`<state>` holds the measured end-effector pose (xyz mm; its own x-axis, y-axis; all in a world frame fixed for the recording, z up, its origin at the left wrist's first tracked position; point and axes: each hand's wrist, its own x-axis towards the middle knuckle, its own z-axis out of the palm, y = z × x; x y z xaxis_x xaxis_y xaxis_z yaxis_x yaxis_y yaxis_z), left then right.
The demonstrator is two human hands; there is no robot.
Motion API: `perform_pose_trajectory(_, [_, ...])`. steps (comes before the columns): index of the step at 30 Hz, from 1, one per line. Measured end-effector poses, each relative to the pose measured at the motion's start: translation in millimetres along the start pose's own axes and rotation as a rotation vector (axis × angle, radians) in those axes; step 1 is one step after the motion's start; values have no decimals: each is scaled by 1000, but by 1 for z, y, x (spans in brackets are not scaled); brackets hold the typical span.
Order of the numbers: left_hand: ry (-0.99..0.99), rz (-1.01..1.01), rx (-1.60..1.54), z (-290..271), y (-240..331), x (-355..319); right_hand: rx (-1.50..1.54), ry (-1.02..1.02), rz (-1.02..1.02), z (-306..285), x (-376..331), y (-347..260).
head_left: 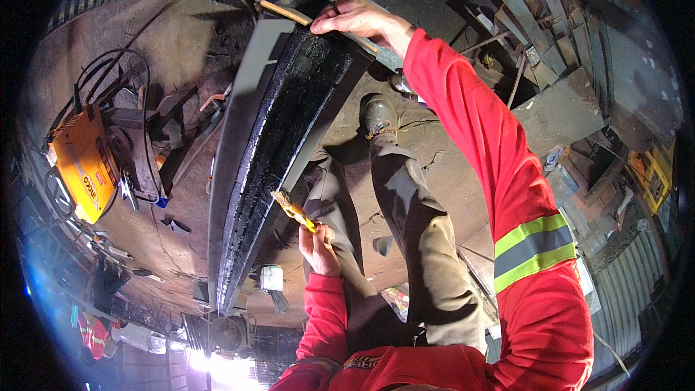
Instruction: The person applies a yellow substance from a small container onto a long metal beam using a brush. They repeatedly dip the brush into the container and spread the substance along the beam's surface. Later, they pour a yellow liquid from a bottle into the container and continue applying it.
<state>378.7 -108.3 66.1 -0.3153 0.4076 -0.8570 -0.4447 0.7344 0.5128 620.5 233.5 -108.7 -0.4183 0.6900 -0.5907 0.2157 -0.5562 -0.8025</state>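
A long channel-shaped metal beam [279, 116], its inner face coated in glossy black paint, runs from the far middle toward the lower left. My left hand [318, 252] is closed around the yellow handle of what looks like a paintbrush [293, 208]. Its tip is close to the beam's right edge; whether it touches cannot be told. At the beam's far end, my right hand [362, 22] is closed over the top edge. A thin wooden strip [286, 12] lies there, passing under or beside my fingers. A white can [271, 277] with dark streaks stands near the beam's lower part.
An orange-yellow machine [83, 166] with black cables sits at left. Metal offcuts and plates [557, 101] are piled at right, near another yellow case [651, 174]. My legs and boot [378, 114] are beside the beam. A person in red [94, 337] is at lower left, near a bright glare.
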Motion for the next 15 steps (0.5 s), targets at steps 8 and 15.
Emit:
perform_pose_trajectory(8, [-31, -2, -19, -3, -2, 3, 192, -46, -17, 2, -11, -2])
perform_pose_trajectory(15, [-23, -4, -13, -1, -1, 3, 168, 138, 85, 5, -11, -6])
